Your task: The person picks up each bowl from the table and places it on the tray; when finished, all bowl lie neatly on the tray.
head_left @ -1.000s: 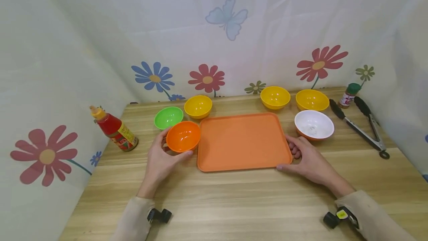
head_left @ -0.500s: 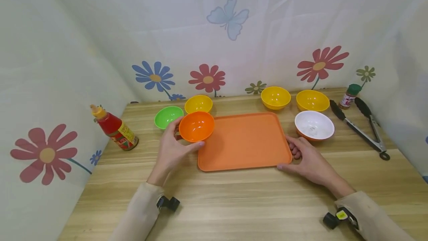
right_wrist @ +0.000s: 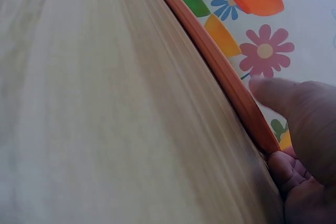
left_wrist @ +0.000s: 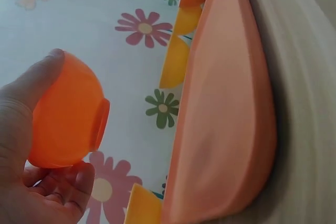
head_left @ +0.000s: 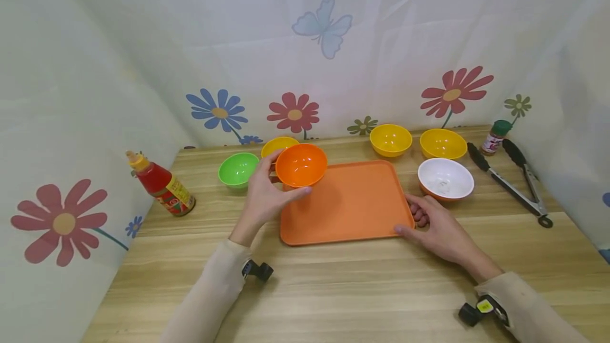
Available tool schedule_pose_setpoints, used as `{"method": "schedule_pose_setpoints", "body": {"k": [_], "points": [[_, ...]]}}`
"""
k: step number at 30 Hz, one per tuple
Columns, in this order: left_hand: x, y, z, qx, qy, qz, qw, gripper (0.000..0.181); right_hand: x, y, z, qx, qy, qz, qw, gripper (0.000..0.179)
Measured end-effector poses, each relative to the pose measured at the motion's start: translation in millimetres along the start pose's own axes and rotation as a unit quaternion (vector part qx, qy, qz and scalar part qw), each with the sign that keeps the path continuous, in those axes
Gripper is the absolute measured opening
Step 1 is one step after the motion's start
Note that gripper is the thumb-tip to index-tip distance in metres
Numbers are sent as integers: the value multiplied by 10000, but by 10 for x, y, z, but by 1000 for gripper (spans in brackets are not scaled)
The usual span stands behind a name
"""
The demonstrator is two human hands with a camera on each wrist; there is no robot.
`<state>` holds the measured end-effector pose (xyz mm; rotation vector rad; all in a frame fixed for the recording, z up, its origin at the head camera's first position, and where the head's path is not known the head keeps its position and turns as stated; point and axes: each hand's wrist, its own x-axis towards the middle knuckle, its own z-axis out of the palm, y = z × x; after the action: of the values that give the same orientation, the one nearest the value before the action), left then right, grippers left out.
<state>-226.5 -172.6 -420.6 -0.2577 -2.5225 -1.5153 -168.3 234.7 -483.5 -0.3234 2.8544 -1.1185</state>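
Note:
My left hand (head_left: 268, 197) grips a small orange bowl (head_left: 301, 165) by its side, thumb at the near rim and fingers round the far side. In the left wrist view the bowl (left_wrist: 71, 114) is raised above the level of the orange tray (left_wrist: 226, 103). From the head view it overlaps the back left corner of the tray (head_left: 352, 205), which lies flat on the table. My right hand (head_left: 440, 229) holds the tray's right end near the front corner. In the right wrist view its curled fingers (right_wrist: 286, 169) meet the tray edge and its thumb reaches over the rim.
Behind the left hand are a green bowl (head_left: 238, 170) and a partly hidden yellow bowl (head_left: 276, 144). Two yellow bowls (head_left: 391, 140), a white bowl (head_left: 445, 178), tongs (head_left: 517, 189) and a green-capped jar (head_left: 496, 137) stand right. A red sauce bottle (head_left: 164, 184) stands far left.
My left hand has lifted the orange bowl and carried it right and back, from beside the tray to over its back left corner. The right hand has stayed at the tray's right end.

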Motion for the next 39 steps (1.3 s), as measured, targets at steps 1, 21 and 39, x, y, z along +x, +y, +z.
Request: {"method": "schedule_pose_setpoints", "body": {"k": [1, 21, 39], "points": [[17, 19, 22, -23, -12, 28, 10000, 111, 0, 2, 1, 8, 14, -5, 10000, 98], [335, 180, 681, -393, -435, 301, 9978, 101, -2, 2, -7, -34, -96, -4, 9999, 110], [532, 321, 1337, -407, -1220, 132, 9916, 100, 5, 14, -13, 33, -213, 63, 9997, 119]]}}
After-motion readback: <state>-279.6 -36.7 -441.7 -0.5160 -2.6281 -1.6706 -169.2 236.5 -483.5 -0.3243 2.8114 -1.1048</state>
